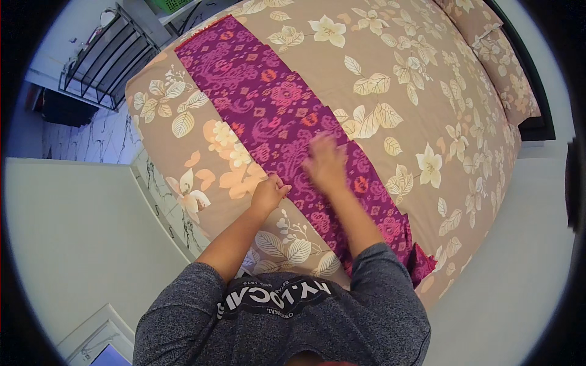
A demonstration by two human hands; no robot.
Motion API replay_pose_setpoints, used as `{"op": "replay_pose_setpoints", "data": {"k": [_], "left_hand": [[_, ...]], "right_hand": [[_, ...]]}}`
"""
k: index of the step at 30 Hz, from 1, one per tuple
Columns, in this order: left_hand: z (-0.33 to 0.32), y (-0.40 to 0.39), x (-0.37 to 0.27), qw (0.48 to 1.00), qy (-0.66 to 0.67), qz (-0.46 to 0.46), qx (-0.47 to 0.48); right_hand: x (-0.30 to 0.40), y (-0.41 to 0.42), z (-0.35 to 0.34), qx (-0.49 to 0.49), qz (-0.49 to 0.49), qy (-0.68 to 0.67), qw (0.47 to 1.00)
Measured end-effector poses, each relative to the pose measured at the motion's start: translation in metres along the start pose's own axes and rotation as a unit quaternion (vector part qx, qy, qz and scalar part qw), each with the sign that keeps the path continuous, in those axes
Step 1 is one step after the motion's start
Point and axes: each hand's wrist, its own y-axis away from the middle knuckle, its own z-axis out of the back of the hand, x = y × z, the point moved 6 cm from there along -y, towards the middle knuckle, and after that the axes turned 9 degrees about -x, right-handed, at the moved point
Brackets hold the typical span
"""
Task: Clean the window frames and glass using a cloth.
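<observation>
A long purple cloth with pink and orange paisley and floral print (284, 98) lies folded in a strip across the bed. My left hand (270, 192) pinches its near left edge between thumb and fingers. Over the middle of the strip is my right hand (327, 162), blurred, fingers spread; whether it touches the cloth is hard to tell. Stepped fold edges show along the strip's right side. At the near right, a bunched corner of the same cloth (422, 265) sticks out beyond my right sleeve. The far end has a red fringed edge.
Beneath the cloth is a beige floral bedsheet (375, 55). Matching pillows (512, 78) rest against a dark headboard (542, 114) at the right. A black metal rack (110, 59) stands beyond the bed at far left, near a green basket (170, 4). Pale walls flank the bed.
</observation>
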Motion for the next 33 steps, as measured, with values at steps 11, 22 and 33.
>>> {"op": "replay_pose_setpoints", "data": {"k": [11,22,33], "left_hand": [[0.009,0.012,-0.008,0.999,0.022,-0.04,-0.007],[0.034,0.068,0.053,0.966,0.254,0.025,0.039],[0.038,0.206,0.103,0.975,0.218,-0.011,0.032]], "right_hand": [[-0.108,0.017,-0.002,-0.046,-0.272,0.121,0.954],[0.082,0.158,0.018,0.106,0.043,-0.262,0.958],[-0.129,0.466,0.166,-0.399,-0.502,0.12,0.758]]}}
